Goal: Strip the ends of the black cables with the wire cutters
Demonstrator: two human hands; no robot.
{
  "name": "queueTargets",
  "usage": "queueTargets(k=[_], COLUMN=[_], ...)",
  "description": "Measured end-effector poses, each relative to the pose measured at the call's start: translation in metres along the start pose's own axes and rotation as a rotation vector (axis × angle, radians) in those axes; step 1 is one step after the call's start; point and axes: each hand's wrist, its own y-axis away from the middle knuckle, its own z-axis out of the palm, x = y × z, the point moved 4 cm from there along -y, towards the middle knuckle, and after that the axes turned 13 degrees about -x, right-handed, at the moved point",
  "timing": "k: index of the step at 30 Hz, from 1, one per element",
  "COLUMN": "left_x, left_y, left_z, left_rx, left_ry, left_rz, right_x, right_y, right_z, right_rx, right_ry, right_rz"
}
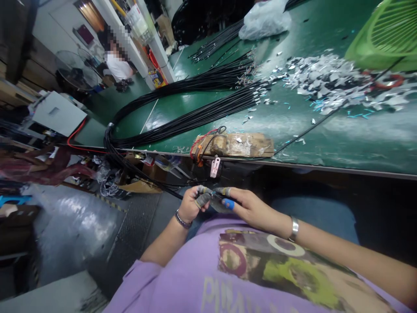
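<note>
Close in front of my body, my left hand (193, 203) is closed around the end of a black cable (176, 194). That cable runs down from the bundle hanging over the table edge. Grey covers wrap some left fingertips. My right hand (245, 204) pinches at the same cable end, with a blue cover on its thumb and grey ones on other fingers. The fingertips of both hands nearly meet, and a small bluish bit shows between them. Fine detail of the cable end is hidden by my fingers.
On the green table (325, 143) lie a looped bundle of black cables (195, 113), a heap of foil scraps (325, 82), a green basket (384, 34) and a plastic bag (265, 19). A wooden block (249, 144) sits at the edge. Another person (119, 65) is beyond.
</note>
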Motion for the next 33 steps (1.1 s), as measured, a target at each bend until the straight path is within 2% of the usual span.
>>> queueTargets(k=[13, 19, 33], left_x=[0.006, 0.001, -0.009], left_y=[0.001, 0.002, 0.005], left_z=[0.005, 0.002, 0.000], left_rx=[-0.070, -0.137, -0.082], left_ry=[-0.014, 0.033, 0.081], left_rz=[-0.070, -0.105, -0.112], right_x=[-0.004, -0.002, 0.000], right_y=[-0.001, -0.005, -0.006], right_z=[-0.001, 0.000, -0.001], right_rx=[-0.007, -0.063, -0.016], right_ry=[0.006, -0.007, -0.009], right_rz=[-0.036, -0.049, -0.065])
